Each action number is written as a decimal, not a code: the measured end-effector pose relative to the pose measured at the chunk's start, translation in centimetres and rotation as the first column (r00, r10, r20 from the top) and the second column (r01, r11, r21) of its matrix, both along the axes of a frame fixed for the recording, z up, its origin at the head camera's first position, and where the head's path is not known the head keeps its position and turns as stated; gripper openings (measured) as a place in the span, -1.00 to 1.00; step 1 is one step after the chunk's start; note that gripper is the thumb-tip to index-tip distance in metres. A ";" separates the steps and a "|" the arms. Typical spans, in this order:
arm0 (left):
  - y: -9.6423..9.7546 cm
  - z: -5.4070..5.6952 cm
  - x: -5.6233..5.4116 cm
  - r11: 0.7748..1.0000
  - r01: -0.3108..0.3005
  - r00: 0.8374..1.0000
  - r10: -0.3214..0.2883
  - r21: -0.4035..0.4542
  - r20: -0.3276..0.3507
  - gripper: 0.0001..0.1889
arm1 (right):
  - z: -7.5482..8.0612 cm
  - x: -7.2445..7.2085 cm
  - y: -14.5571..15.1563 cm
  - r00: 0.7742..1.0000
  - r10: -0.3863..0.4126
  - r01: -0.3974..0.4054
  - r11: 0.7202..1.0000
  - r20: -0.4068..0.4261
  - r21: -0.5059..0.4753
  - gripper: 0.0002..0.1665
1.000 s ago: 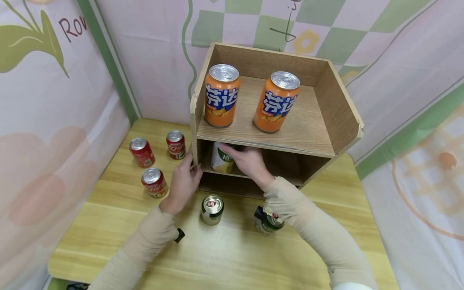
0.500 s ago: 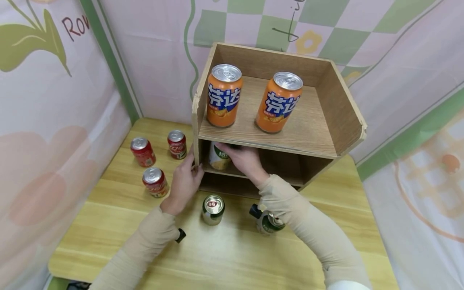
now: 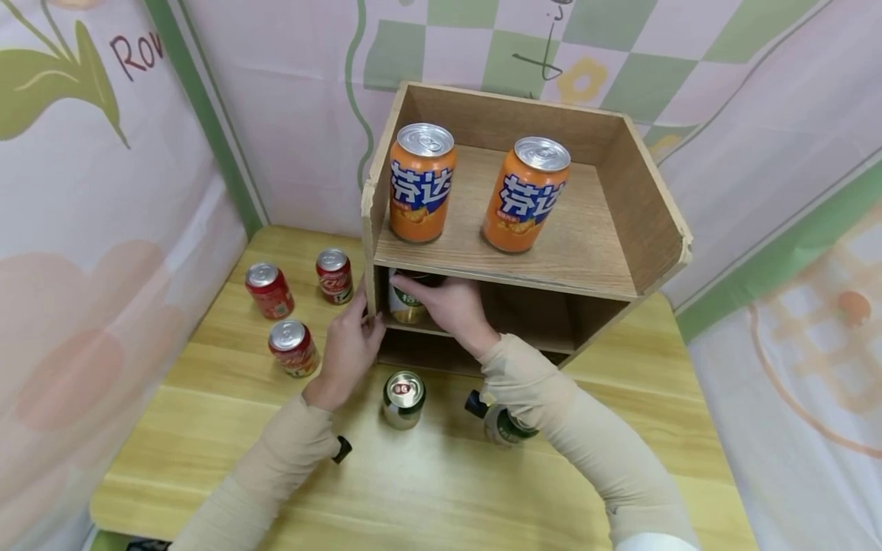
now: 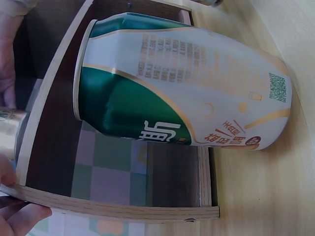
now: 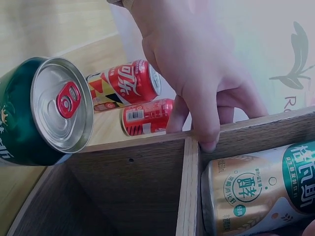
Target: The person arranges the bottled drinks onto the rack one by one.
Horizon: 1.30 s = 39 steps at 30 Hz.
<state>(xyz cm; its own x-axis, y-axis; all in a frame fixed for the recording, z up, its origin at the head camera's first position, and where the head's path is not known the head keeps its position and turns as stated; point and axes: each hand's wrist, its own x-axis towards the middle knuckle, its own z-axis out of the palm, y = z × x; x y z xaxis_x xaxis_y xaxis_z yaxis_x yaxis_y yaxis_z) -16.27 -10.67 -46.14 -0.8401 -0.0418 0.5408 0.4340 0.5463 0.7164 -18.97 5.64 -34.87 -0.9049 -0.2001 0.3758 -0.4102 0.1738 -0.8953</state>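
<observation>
In the head view a wooden shelf [image 3: 420, 264] stands on the table. My left hand [image 3: 347, 348] grips its left side panel, thumb at the front edge and fingers outside. My right hand [image 3: 458, 310] reaches into the middle compartment and holds a green, white and gold kvass can [image 3: 408, 312], thumb across its front; the other fingers are hidden. The can stands upright close to the left panel. In the right wrist view this kvass can [image 5: 246, 194] sits beside the left hand's thumb [image 5: 209, 140].
Two orange Fanta cans [image 3: 422, 187] stand on the top shelf. Several red cola cans [image 3: 294, 353] are left of the shelf. In front stand two more kvass cans, one in the middle [image 3: 403, 409] and one [image 3: 504, 428] partly under the right forearm.
My right hand has slid the kvass can leftward inside the middle compartment, closer to the left panel. The left hand has kept its grip on the panel.
</observation>
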 end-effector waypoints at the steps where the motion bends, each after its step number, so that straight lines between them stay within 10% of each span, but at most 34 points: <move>1: 0.0 0.0 0.0 1.000 -0.002 1.000 0.002 0.000 -0.001 -0.27 | 0.1 0.1 -0.1 1.000 0.001 -0.001 1.000 0.005 -0.005 -0.12; 27: 0.0 -0.1 0.0 1.000 -0.014 1.000 0.014 -0.007 -0.014 -0.25 | 0.0 0.2 -1.2 0.999 -0.028 0.030 0.998 -0.043 0.046 -0.06; 39: 0.0 0.0 0.0 1.000 -0.010 1.000 0.010 -0.002 -0.008 -0.22 | -2.6 -1.8 -0.9 0.991 -0.032 0.048 0.991 -0.129 0.122 0.00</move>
<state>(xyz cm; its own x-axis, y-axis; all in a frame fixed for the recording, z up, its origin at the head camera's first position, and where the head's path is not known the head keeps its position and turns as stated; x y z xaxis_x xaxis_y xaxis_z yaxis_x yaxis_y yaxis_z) -16.28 -10.69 -46.13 -0.8354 -0.0494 0.5475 0.4339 0.5523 0.7119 -20.75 4.71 -37.44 -0.8600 -0.2171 0.4619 -0.5090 0.2994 -0.8070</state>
